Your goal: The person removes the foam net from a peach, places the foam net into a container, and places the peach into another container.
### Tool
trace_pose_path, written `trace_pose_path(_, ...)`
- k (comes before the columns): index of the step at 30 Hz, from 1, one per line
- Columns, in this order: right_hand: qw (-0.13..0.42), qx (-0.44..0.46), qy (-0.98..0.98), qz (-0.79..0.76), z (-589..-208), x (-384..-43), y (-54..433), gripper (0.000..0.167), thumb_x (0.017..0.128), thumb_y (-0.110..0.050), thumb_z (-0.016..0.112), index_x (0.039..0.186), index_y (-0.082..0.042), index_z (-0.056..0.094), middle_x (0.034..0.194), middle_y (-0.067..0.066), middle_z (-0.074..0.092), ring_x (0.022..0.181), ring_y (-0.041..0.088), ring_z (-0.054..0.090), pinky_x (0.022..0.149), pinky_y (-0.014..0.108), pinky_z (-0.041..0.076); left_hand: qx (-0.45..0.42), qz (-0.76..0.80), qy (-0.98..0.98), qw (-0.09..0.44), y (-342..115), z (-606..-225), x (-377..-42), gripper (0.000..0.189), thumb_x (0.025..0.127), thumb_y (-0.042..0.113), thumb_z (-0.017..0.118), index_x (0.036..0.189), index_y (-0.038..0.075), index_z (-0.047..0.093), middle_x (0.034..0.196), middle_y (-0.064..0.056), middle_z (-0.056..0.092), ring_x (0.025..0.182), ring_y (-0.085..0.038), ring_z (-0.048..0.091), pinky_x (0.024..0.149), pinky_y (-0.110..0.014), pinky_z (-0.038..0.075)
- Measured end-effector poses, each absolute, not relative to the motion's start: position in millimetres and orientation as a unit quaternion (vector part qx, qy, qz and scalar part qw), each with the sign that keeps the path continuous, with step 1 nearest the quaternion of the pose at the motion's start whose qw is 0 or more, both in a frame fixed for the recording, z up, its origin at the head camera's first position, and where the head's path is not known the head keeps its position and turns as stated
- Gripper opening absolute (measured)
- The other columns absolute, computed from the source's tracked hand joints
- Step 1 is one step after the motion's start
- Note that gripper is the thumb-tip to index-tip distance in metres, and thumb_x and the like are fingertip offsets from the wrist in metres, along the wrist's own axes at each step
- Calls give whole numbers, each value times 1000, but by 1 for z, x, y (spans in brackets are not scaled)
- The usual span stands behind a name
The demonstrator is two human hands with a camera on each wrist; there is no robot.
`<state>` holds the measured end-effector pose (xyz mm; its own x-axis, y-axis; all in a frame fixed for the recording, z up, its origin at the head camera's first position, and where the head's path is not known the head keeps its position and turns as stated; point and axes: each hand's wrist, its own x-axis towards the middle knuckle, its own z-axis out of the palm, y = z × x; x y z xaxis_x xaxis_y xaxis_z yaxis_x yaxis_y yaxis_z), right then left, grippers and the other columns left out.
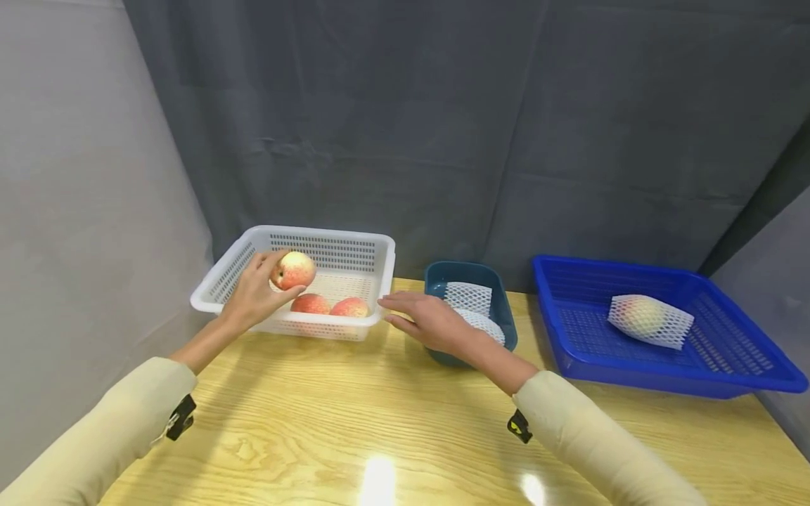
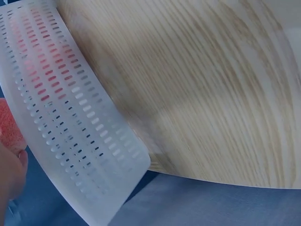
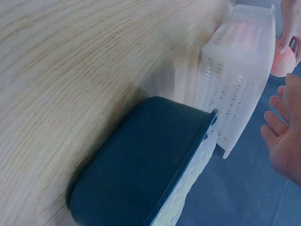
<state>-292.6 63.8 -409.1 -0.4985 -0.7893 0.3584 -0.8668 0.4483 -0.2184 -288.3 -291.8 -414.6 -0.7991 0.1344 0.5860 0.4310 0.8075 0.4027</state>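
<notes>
My left hand (image 1: 256, 292) holds a red-and-yellow apple (image 1: 296, 270) between thumb and fingers, above the white basket (image 1: 218, 303). Two more apples (image 1: 350, 307) lie in that basket along its near side. At the basket's right rim is my right hand (image 1: 427, 320), its fingers fairly straight and nothing in its grasp. In the right wrist view, the fingers (image 3: 277, 123) of this hand spread loosely apart. Below the right forearm and hand, a dark green bin (image 1: 506, 309) holds white foam nets (image 1: 470, 296). The left wrist view shows only part of the held apple (image 2: 10, 127).
On the right stands a blue basket (image 1: 633, 371) with one fruit in a white foam net (image 1: 645, 320). The wooden table (image 1: 304, 422) carries all the containers. A dark cloth (image 1: 380, 126) hangs behind them, and a grey panel (image 1: 82, 176) stands at left.
</notes>
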Motion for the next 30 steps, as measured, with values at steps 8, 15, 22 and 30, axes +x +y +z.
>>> trace_pose_path(8, 106, 503, -839, 179, -415, -295, 48, 39, 103, -24, 57, 137, -5, 61, 136, 12, 60, 128, 26, 54, 105, 41, 44, -136, -249, -927, 243, -302, -417, -290, 68, 83, 31, 83, 140, 9, 52, 111, -15, 57, 92, -29, 52, 68, -44, 46)
trace_pose_path(15, 108, 509, -837, 170, -419, -296, 36, 39, 105, -26, 55, 138, -6, 60, 138, 12, 59, 135, 28, 47, 109, 41, 39, -110, -238, -944, 199, -308, -416, -291, 68, 84, 37, 81, 140, 9, 53, 100, -14, 58, 91, -31, 53, 70, -46, 47)
trace_pose_path(22, 79, 499, -850, 149, -422, -298, 29, 41, 107, -28, 50, 141, -8, 58, 140, 8, 57, 140, 28, 40, 113, 40, 33, -109, -234, -951, 170, -316, -420, -291, 63, 87, 31, 77, 140, 4, 54, 97, -16, 59, 97, -35, 53, 76, -50, 46)
trace_pose_path(30, 77, 512, -847, 121, -425, -301, 24, 39, 106, -30, 50, 139, -12, 60, 139, 3, 59, 140, 24, 40, 116, 36, 28, -102, -231, -957, 141, -319, -421, -290, 67, 88, 35, 75, 141, 2, 52, 106, -19, 62, 99, -38, 55, 80, -55, 46)
